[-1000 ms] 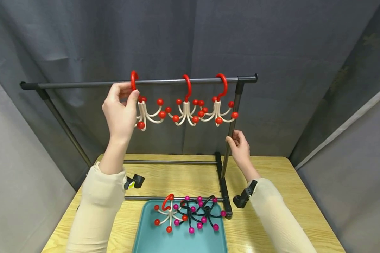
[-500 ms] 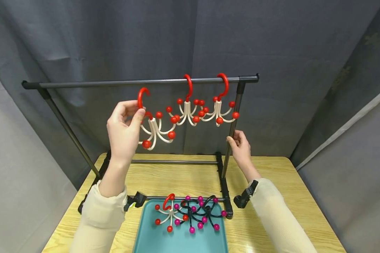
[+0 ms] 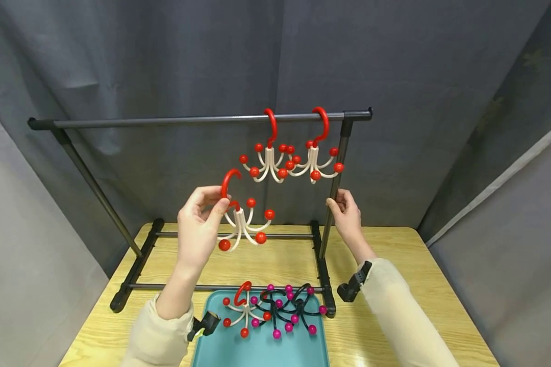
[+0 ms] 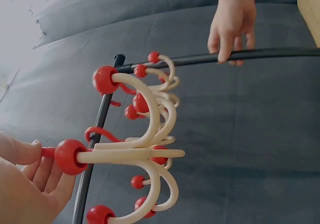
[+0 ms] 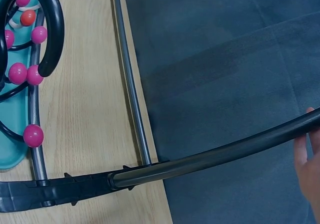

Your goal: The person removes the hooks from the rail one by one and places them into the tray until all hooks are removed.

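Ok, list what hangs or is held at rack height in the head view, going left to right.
Left hand → red-and-white hook hanger it pinches → first hanger on the rail → second hanger on the rail → the rack's right upright → right hand gripping that upright.

Glossy red plastic hook (image 3: 229,179) with smooth cream arms and shiny red ball tips (image 4: 68,156). Matt dark metal rack post (image 3: 334,191); pale wood-grain tabletop (image 3: 422,285). Smooth teal plastic tray (image 3: 261,351); matt grey cloth backdrop (image 3: 165,56).
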`<state>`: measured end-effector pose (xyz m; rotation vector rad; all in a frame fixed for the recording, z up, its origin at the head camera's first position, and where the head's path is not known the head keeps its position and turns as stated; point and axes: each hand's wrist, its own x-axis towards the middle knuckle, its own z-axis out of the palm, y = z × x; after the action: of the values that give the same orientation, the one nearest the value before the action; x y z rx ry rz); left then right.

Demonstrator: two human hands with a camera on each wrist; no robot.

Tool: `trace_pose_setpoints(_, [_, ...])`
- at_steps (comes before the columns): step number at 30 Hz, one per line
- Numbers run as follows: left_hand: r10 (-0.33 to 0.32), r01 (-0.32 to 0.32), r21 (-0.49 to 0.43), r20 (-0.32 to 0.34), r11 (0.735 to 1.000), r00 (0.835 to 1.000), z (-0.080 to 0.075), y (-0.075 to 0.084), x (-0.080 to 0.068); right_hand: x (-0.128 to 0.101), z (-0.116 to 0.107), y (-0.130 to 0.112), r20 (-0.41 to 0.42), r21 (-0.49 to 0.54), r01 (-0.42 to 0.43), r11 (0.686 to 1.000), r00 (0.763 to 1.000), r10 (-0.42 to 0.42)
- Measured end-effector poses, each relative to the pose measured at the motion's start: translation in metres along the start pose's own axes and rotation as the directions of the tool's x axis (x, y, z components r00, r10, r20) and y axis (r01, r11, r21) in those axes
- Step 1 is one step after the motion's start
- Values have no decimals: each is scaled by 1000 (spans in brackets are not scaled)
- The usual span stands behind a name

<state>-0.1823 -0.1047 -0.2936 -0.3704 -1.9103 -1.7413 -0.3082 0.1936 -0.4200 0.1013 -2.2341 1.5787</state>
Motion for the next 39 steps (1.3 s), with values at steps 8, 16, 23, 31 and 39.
trace_pose_setpoints(8, [-32,35,-30,85,999,996,9,-13,-25,-1,-2,-2,-1,4,-38,999,999,38])
trace_pose_setpoints(16, [-89,94,-27,156,995,984,17,-24,-47,-1,-3,-2,-2,-29,-32,999,999,32])
trace_pose_setpoints(23, [-160,170,-24,231,985,960,22,-33,-68,0,1,3,-1,-40,-10,999,1000,10])
trace_pose_setpoints(31, [-291,314,-23,317,949,903,28,-41,-88,0,2,0,-3,-34,-17,999,1000,17])
trace_pose_setpoints(39, [-336,372,32,506,928,795,29,-48,-100,0,1,0,3,-39,-11,999,1000,11])
